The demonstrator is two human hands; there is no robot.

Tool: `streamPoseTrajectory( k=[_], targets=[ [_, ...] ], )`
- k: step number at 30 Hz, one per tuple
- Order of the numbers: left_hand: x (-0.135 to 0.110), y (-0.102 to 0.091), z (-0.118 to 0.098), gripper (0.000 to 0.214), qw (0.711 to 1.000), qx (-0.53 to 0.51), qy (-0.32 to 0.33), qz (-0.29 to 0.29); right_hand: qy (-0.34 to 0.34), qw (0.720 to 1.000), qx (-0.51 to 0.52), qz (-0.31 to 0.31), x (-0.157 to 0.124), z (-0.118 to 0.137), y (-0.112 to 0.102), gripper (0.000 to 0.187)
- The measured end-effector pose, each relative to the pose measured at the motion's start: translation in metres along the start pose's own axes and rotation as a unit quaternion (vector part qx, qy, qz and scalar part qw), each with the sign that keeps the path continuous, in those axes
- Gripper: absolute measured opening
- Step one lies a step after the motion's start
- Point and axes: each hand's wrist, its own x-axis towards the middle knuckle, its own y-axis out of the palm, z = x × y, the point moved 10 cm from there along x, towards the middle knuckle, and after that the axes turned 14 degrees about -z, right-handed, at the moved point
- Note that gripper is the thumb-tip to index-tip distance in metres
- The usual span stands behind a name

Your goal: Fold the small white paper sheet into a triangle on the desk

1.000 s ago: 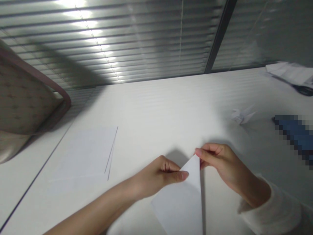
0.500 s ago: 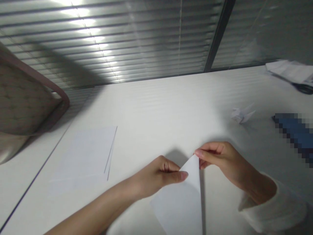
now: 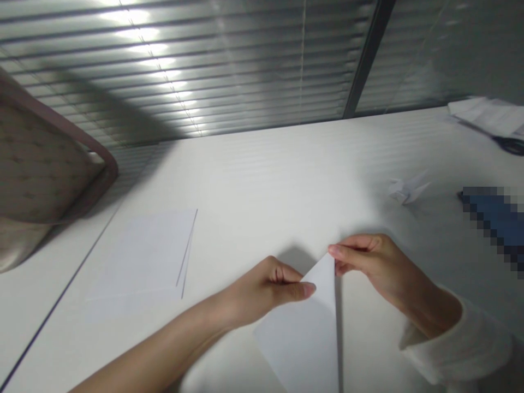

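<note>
A folded white paper (image 3: 303,349) forms a long triangle, with its point up and its lower end running out of the bottom of the view. My left hand (image 3: 270,292) pinches the paper's left edge between thumb and fingers, near the top. My right hand (image 3: 370,262) grips the paper's tip from the right with its thumb and fingers. A white knit sleeve (image 3: 458,344) covers my right wrist. The paper's underside is hidden.
A white table (image 3: 262,174) lies under everything, with flat paper sheets (image 3: 141,262) left of my hands. A small origami bird (image 3: 407,190), a pixelated blue object (image 3: 493,224), papers (image 3: 487,115) and scissors (image 3: 510,144) lie at right. A padded chair back (image 3: 36,164) intrudes at left.
The paper's tip and my right hand have risen slightly. My grip on the paper looks unchanged, and the view has drifted only a little.
</note>
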Motion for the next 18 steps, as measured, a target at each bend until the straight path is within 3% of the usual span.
streamPoseTrajectory(
  k=[8,18],
  targets=[
    [0.001,-0.002,0.005,0.040,1.000,0.003,-0.013,-0.010,0.018,0.997,-0.025,0.066,-0.004,-0.004,0.011,0.024],
    [0.004,-0.005,0.002,0.043,1.000,0.007,0.006,-0.019,-0.065,0.994,-0.084,0.036,-0.001,0.011,0.005,0.021]
  ],
)
